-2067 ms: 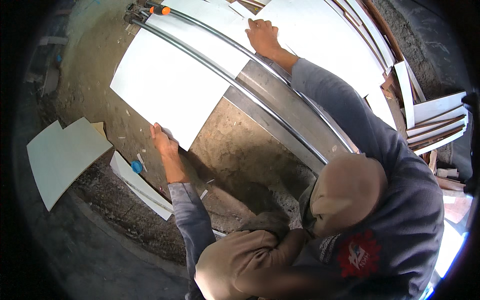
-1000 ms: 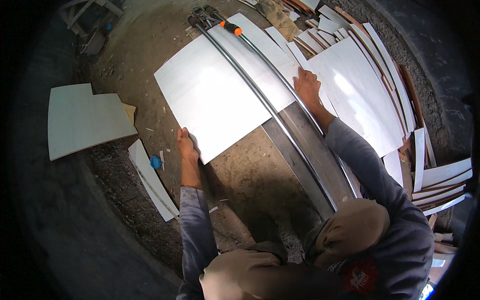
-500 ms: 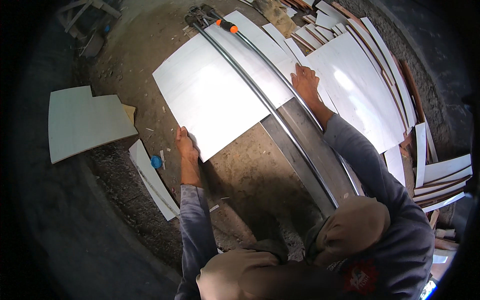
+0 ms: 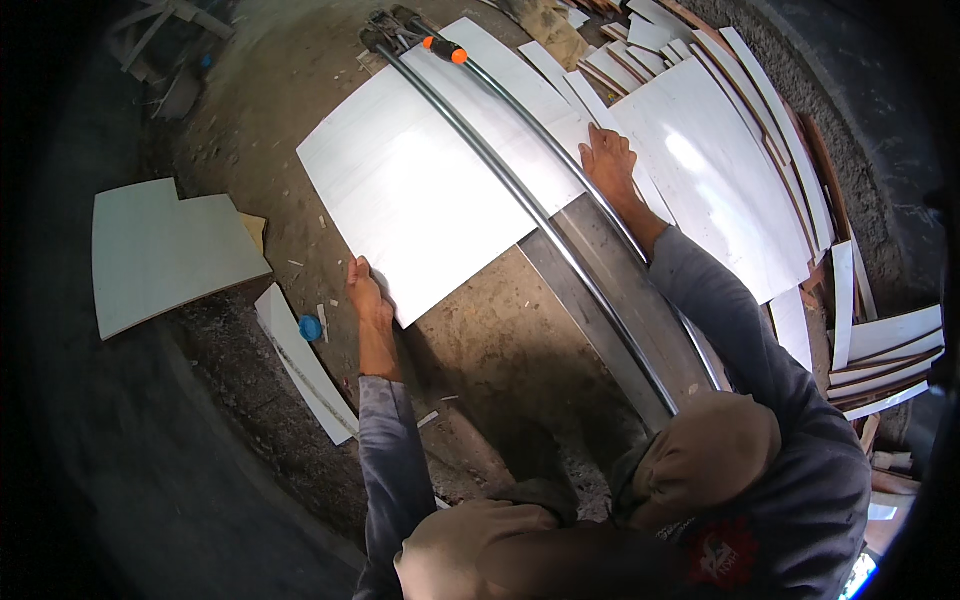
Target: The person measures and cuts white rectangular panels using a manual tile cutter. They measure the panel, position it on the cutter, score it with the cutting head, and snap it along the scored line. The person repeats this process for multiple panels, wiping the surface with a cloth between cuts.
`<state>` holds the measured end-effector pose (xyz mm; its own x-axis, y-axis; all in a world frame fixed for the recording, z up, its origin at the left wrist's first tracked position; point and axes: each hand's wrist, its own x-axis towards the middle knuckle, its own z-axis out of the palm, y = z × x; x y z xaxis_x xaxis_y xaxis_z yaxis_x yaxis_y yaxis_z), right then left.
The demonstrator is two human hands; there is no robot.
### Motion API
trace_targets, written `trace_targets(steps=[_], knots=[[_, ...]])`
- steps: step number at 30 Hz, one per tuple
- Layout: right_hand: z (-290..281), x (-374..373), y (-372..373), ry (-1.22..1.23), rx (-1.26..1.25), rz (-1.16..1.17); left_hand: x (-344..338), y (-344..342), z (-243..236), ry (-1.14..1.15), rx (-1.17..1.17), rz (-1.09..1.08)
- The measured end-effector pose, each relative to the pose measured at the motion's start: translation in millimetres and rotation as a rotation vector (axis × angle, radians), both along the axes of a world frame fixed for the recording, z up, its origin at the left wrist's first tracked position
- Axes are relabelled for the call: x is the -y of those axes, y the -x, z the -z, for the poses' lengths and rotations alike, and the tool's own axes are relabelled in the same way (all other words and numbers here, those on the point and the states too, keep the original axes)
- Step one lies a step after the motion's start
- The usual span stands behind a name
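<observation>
Left hand [image 4: 367, 290] was partly closed at the near-left edge of the large flat white rectangular panel [image 4: 410, 200], holding that edge; the fingers under it were hidden. Right hand [image 4: 610, 165] was at the panel's right edge, fingers half bent, palm down; couldn't tell if it gripped or just pressed.

Panel lay flat, under two long silver metal rails, running across its right part. The left silver rail [image 4: 600, 292] crossed above the panel and ran on past its near edge toward the person; the right silver rail [image 4: 524, 116] ran alongside, passing close to the right hand. A black-and-orange cylindrical handle [image 4: 445, 50] sat on the right rail over the panel's far end. A flat grey metal bed [image 4: 590, 230] showed between the rails, nearer the person than the panel.

Right of the panel, beyond the right hand: a second glossy white panel [image 4: 720, 170], then a stack of narrow white-and-brown strips [image 4: 885, 370] further right and nearer the person.

Left of the panel, well apart: a pale notched board [image 4: 165, 250]. Nearer the person, on the panel's left: a narrow white offcut [image 4: 305, 365] with a small round blue plastic cap [image 4: 310, 328] just beside it.
</observation>
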<state>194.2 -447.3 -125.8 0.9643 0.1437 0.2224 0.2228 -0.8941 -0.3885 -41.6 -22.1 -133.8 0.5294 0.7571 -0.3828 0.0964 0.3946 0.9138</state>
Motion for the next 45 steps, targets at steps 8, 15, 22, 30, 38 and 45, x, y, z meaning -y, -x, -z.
trace_targets(steps=[8, 15, 22, 30, 38, 45], knots=[[1.9, 0.1, 0.3, -0.023, 0.041, -0.010, 4.9, 6.4, -3.3, 0.034, 0.046, 0.043], [-0.9, -3.5, -1.4, 0.007, 0.031, 0.008, -5.2, 2.0, 2.8, 0.009, 0.013, 0.067], [3.9, -4.9, -5.0, 0.039, 0.083, 0.013, -12.6, 5.2, 3.2, 0.021, 0.027, 0.206], [-2.9, -2.1, 3.5, -0.037, 0.123, -0.023, 16.7, 32.2, -26.5, 0.061, -0.094, 0.243], [-9.3, -5.0, 5.2, -0.004, 0.100, 0.007, 28.9, 26.2, -27.1, -0.006, -0.048, 0.167], [-6.9, -2.9, 2.5, 0.003, 0.183, -0.008, 31.9, 26.0, -30.1, 0.019, -0.077, 0.158]])
